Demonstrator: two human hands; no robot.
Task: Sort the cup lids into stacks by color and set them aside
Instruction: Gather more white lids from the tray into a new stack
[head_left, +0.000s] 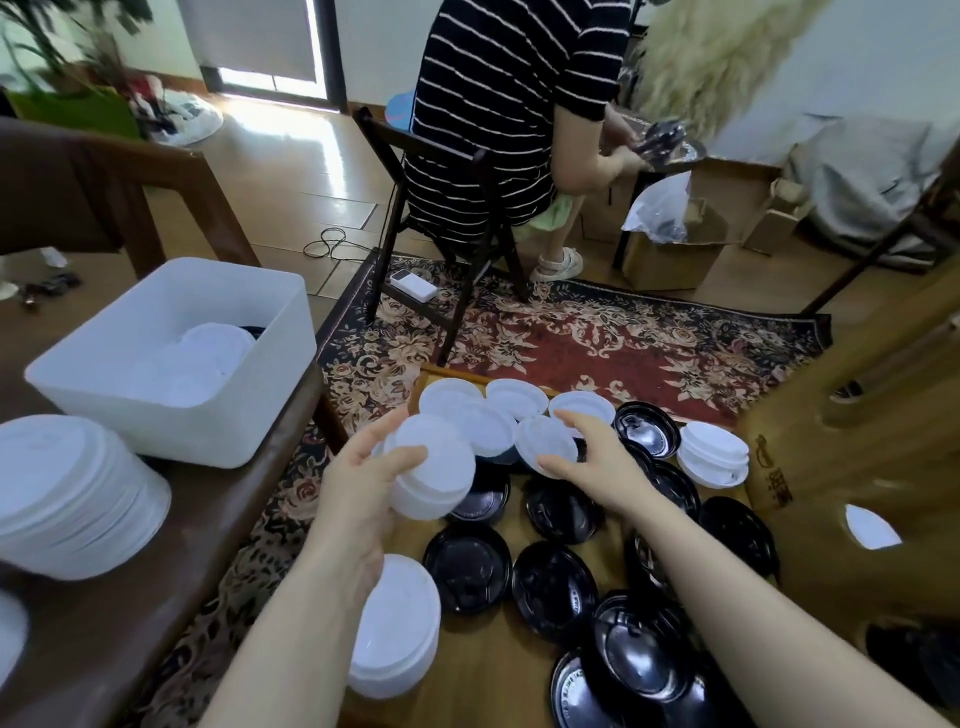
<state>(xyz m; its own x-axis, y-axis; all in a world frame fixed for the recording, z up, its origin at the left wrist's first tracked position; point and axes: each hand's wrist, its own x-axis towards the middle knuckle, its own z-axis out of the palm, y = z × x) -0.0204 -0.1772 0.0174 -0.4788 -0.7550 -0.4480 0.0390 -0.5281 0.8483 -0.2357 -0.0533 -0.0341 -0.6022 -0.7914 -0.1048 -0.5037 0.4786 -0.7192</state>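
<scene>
My left hand (358, 493) grips a small stack of white lids (434, 470) above the low wooden board (483, 670). My right hand (587, 462) pinches a single white lid (545, 441) between thumb and fingers, just right of that stack. More loose white lids (519, 397) lie at the board's far edge. Several black lids (553, 582) are scattered over the board's middle and right. A short white stack (714, 452) stands at the right, another white stack (397, 629) sits at the board's near left corner.
A white bin (171, 410) holding white lids stands on the brown bench (119, 623) at left, beside a tall white lid stack (72, 493). A seated person in a striped dress (493, 114) and a dark chair (447, 234) are beyond the patterned rug (623, 338). Cardboard boxes (670, 254) stand at the far right.
</scene>
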